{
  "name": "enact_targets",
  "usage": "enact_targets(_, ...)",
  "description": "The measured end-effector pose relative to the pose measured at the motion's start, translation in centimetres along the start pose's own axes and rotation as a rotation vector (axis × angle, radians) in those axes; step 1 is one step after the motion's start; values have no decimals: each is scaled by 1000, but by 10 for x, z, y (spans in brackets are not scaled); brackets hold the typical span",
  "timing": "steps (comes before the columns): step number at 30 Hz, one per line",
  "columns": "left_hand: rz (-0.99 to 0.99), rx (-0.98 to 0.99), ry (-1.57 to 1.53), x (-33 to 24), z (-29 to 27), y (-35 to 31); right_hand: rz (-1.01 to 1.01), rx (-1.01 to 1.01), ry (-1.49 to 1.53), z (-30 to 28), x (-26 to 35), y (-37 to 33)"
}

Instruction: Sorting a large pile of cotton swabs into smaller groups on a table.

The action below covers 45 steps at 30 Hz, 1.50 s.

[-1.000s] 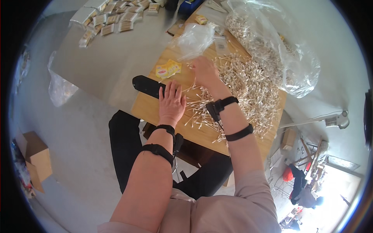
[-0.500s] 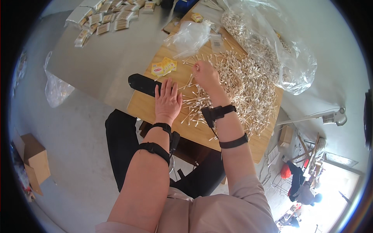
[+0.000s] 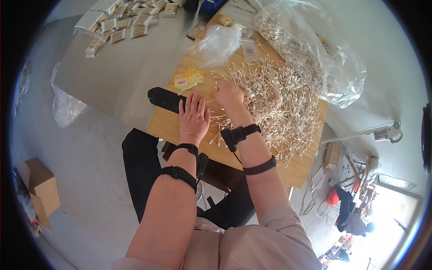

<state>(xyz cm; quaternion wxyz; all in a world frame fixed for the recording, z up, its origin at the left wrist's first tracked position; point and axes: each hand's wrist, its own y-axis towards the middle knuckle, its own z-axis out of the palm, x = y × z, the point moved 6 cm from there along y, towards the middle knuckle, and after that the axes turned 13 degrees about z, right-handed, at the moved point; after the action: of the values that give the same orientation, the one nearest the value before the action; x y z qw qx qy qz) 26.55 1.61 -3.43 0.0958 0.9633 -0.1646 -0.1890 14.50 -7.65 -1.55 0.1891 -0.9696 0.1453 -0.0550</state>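
Note:
My left hand (image 3: 195,117) lies flat, fingers stretched out and slightly apart, at the right end of a long flat black object (image 3: 167,98) on the wooden table. Just to its right, my right hand (image 3: 229,96) is closed over the left fringe of a big loose heap of cotton swabs (image 3: 285,101). Pale swab tips peek out at the left of that fist; how many it holds is hidden. Beyond my left hand lie several yellow-and-white printed cards (image 3: 189,78), partly overlapping.
A clear plastic bag (image 3: 219,45) and a small zip bag (image 3: 249,49) lie behind the cards. One large clear bag (image 3: 310,58) full of swabs lies at the far right. Packed swab bundles (image 3: 141,20) cover the far left of a grey table (image 3: 121,67). A cardboard box (image 3: 42,186) stands on the floor.
My right hand, still closed, has moved left and a little nearer, toward my left hand. The left hand has stayed in place.

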Motion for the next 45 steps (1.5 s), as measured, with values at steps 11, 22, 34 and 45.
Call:
enact_targets(11, -3, 19, 4, -1, -1, 1, -52, -37, 720, -11, -40, 27)
enact_targets(22, 0, 19, 18, 1, 0, -1, -106, -133, 511, -22, -22, 24)
enact_targets(34, 7, 21, 33, 1, 0, 0, -520, -186, -98, -23, 9, 8)
enact_targets(45, 0, 27, 28, 1, -1, 0, -436, -157, 425, -25, -12, 25)
